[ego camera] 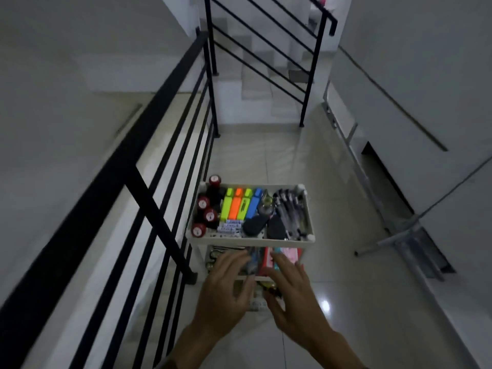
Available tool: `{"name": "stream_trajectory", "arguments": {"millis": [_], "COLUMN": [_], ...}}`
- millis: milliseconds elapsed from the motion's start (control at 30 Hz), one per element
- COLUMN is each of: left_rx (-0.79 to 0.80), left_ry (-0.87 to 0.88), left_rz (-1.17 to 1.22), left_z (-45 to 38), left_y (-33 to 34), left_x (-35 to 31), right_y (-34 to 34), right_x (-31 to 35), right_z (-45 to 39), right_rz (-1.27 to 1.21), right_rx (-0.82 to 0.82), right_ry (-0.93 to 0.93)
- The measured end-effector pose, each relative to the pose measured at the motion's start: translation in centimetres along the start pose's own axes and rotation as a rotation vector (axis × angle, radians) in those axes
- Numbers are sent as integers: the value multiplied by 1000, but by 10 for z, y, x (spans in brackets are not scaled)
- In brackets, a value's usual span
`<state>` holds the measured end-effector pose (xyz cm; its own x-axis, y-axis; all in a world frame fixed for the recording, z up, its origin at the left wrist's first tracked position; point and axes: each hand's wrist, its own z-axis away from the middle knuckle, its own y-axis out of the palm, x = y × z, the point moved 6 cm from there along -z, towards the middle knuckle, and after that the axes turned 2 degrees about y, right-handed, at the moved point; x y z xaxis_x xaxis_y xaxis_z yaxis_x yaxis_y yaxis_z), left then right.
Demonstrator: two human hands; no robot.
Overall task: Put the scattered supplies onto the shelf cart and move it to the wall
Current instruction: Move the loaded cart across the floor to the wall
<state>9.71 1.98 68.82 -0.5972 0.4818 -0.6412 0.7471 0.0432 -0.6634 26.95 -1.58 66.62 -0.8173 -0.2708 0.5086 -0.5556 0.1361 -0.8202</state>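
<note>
A white shelf cart (pixel 311 217) stands on the tiled floor beside the black railing. Its top tray holds red-capped bottles (pixel 210 216), a row of coloured highlighters (pixel 241 203), black staplers (pixel 255 224) and a bundle of pens (pixel 288 211). Lower shelves show a red and pink packet (pixel 288 255) and other small items, partly hidden. My left hand (pixel 226 291) and my right hand (pixel 295 294) hover over the lower shelves at the cart's near side, fingers spread, holding nothing that I can see.
A black metal railing (pixel 149 166) runs along the left, close to the cart. Stairs with another railing (pixel 266 49) rise ahead. A folded metal stand (pixel 399 235) leans at the right wall. Glossy floor tiles (pixel 346 288) lie to the right of the cart.
</note>
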Motion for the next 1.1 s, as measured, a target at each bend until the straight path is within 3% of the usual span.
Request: {"name": "stream_trajectory", "arguments": {"millis": [267,467,667,767,933,1100], "left_rx": [13,-114,-181,-187,-36,107], "left_ry": [-162,-345,-468,-559,-667,-639], "left_rz": [33,125,165,171,148,274], "left_z": [-13,-24,-51,-74,-117,-150], "left_y": [-117,-148,-146,-139,-105,-69], "left_x": [-100,-115,-83,-49,36,86], "right_y": [-126,-161,-164,-148,-110,-70], "right_x": [90,88,58,26,-19,-52], "right_z": [7,4,-21,-47,-98,-137], "right_rz": [-83,-131,-101,-57,-25,18], "right_rx": [10,-14,-95,-87,-57,4], "right_ry": [68,150,216,337,481,536]}}
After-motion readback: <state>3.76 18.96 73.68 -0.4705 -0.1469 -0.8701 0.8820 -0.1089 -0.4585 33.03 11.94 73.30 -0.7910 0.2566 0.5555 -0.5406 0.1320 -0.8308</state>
